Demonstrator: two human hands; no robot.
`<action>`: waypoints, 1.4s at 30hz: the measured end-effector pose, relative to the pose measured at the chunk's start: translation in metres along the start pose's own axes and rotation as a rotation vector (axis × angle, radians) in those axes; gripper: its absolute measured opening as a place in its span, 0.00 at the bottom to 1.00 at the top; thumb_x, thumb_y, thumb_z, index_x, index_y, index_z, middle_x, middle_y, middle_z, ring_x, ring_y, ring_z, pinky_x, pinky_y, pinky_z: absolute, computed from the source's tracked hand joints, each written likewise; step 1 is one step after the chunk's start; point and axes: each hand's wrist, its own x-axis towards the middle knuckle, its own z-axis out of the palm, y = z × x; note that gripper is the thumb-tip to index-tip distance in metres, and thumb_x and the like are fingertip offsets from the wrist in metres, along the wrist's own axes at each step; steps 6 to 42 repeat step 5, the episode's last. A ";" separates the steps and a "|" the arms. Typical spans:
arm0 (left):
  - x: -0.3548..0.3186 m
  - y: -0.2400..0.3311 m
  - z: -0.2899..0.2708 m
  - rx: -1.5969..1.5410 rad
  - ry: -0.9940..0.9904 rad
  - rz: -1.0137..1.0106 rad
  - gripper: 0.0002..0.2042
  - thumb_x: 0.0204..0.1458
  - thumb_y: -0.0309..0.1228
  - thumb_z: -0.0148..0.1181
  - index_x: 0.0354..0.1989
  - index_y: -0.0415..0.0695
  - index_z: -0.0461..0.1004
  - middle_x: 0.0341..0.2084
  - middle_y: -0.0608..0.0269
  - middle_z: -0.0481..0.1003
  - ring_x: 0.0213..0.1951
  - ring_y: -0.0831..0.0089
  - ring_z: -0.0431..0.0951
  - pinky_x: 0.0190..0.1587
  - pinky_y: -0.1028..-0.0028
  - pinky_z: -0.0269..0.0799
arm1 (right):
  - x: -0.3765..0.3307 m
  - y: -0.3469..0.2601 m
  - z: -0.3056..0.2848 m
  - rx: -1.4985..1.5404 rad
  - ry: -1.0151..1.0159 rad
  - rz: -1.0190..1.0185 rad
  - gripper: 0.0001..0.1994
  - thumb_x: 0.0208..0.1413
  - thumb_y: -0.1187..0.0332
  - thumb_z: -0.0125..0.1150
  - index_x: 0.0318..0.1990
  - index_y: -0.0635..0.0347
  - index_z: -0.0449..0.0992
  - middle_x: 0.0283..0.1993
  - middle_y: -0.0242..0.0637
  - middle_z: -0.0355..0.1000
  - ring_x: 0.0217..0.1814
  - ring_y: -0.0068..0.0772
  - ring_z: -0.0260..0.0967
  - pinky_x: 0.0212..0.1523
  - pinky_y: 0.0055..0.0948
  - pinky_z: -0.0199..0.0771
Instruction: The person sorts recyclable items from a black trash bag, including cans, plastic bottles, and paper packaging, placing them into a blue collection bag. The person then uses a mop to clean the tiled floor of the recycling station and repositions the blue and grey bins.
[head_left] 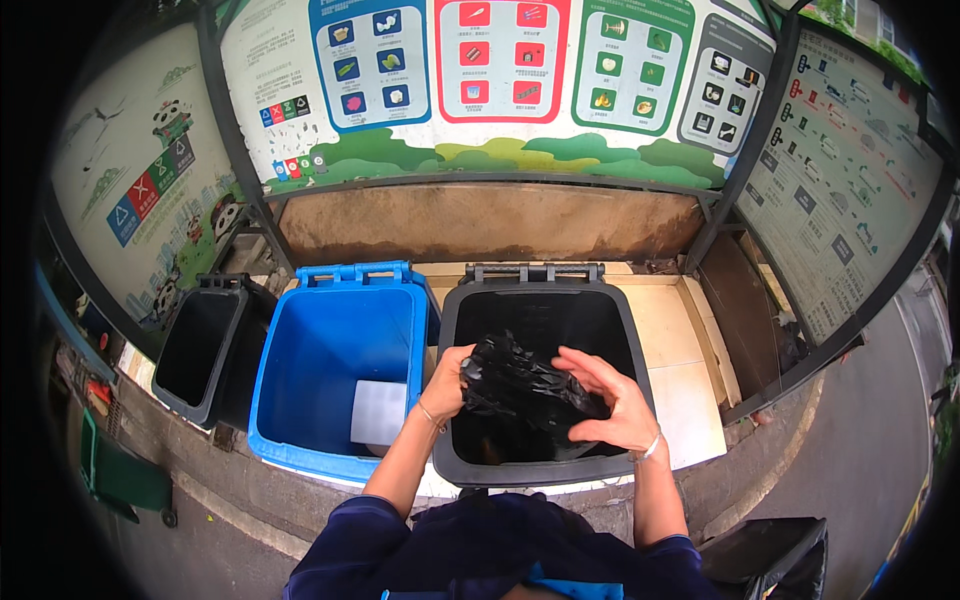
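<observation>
Gripping a crumpled black bag [525,385] over the grey bin [640,345], left hand [447,382] and right hand [612,400] both clutch it.

Hands [540,390] around black bag [525,385] over bin [640,350]

Crumpled black plastic bag [525,385], glossy and creased, bunched into a loose wad, stretched from 10 o'clock down to 4 o'clock across the picture's middle. Held above the open mouth of a dark grey wheeled bin [625,315], lid swung back, inside dark, handle at 12 o'clock. Gripped at its 9 o'clock end by the left hand [447,382], fingers curled into the folds. Covered at its 3 o'clock end by the right hand [612,402], fingers spread over the plastic.
</observation>
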 end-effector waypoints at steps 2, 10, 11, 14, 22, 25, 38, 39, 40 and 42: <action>-0.001 -0.007 -0.007 0.102 -0.099 -0.004 0.13 0.41 0.14 0.61 0.37 0.36 0.75 0.32 0.71 0.76 0.35 0.83 0.72 0.40 0.81 0.68 | 0.004 -0.005 0.001 0.184 -0.094 -0.084 0.48 0.31 0.66 0.76 0.65 0.57 0.56 0.60 0.40 0.64 0.61 0.34 0.62 0.58 0.32 0.61; -0.004 -0.021 -0.013 0.139 -0.174 -0.085 0.13 0.41 0.15 0.62 0.38 0.38 0.76 0.31 0.72 0.76 0.37 0.84 0.71 0.42 0.81 0.67 | 0.008 -0.006 0.002 0.332 -0.128 0.165 0.46 0.35 0.65 0.74 0.65 0.55 0.56 0.63 0.41 0.59 0.61 0.36 0.62 0.59 0.33 0.61; -0.004 -0.021 -0.013 0.139 -0.174 -0.085 0.13 0.41 0.15 0.62 0.38 0.38 0.76 0.31 0.72 0.76 0.37 0.84 0.71 0.42 0.81 0.67 | 0.008 -0.006 0.002 0.332 -0.128 0.165 0.46 0.35 0.65 0.74 0.65 0.55 0.56 0.63 0.41 0.59 0.61 0.36 0.62 0.59 0.33 0.61; -0.004 -0.021 -0.013 0.139 -0.174 -0.085 0.13 0.41 0.15 0.62 0.38 0.38 0.76 0.31 0.72 0.76 0.37 0.84 0.71 0.42 0.81 0.67 | 0.008 -0.006 0.002 0.332 -0.128 0.165 0.46 0.35 0.65 0.74 0.65 0.55 0.56 0.63 0.41 0.59 0.61 0.36 0.62 0.59 0.33 0.61; -0.004 -0.021 -0.013 0.139 -0.174 -0.085 0.13 0.41 0.15 0.62 0.38 0.38 0.76 0.31 0.72 0.76 0.37 0.84 0.71 0.42 0.81 0.67 | 0.008 -0.006 0.002 0.332 -0.128 0.165 0.46 0.35 0.65 0.74 0.65 0.55 0.56 0.63 0.41 0.59 0.61 0.36 0.62 0.59 0.33 0.61; -0.004 -0.021 -0.013 0.139 -0.174 -0.085 0.13 0.41 0.15 0.62 0.38 0.38 0.76 0.31 0.72 0.76 0.37 0.84 0.71 0.42 0.81 0.67 | 0.008 -0.006 0.002 0.332 -0.128 0.165 0.46 0.35 0.65 0.74 0.65 0.55 0.56 0.63 0.41 0.59 0.61 0.36 0.62 0.59 0.33 0.61; -0.004 -0.021 -0.013 0.139 -0.174 -0.085 0.13 0.41 0.15 0.62 0.38 0.38 0.76 0.31 0.72 0.76 0.37 0.84 0.71 0.42 0.81 0.67 | 0.008 -0.006 0.002 0.332 -0.128 0.165 0.46 0.35 0.65 0.74 0.65 0.55 0.56 0.63 0.41 0.59 0.61 0.36 0.62 0.59 0.33 0.61; -0.004 -0.021 -0.013 0.139 -0.174 -0.085 0.13 0.41 0.15 0.62 0.38 0.38 0.76 0.31 0.72 0.76 0.37 0.84 0.71 0.42 0.81 0.67 | 0.008 -0.006 0.002 0.332 -0.128 0.165 0.46 0.35 0.65 0.74 0.65 0.55 0.56 0.63 0.41 0.59 0.61 0.36 0.62 0.59 0.33 0.61; -0.004 -0.021 -0.013 0.139 -0.174 -0.085 0.13 0.41 0.15 0.62 0.38 0.38 0.76 0.31 0.72 0.76 0.37 0.84 0.71 0.42 0.81 0.67 | 0.008 -0.006 0.002 0.332 -0.128 0.165 0.46 0.35 0.65 0.74 0.65 0.55 0.56 0.63 0.41 0.59 0.61 0.36 0.62 0.59 0.33 0.61; -0.004 -0.021 -0.013 0.139 -0.174 -0.085 0.13 0.41 0.15 0.62 0.38 0.38 0.76 0.31 0.72 0.76 0.37 0.84 0.71 0.42 0.81 0.67 | 0.008 -0.006 0.002 0.332 -0.128 0.165 0.46 0.35 0.65 0.74 0.65 0.55 0.56 0.63 0.41 0.59 0.61 0.36 0.62 0.59 0.33 0.61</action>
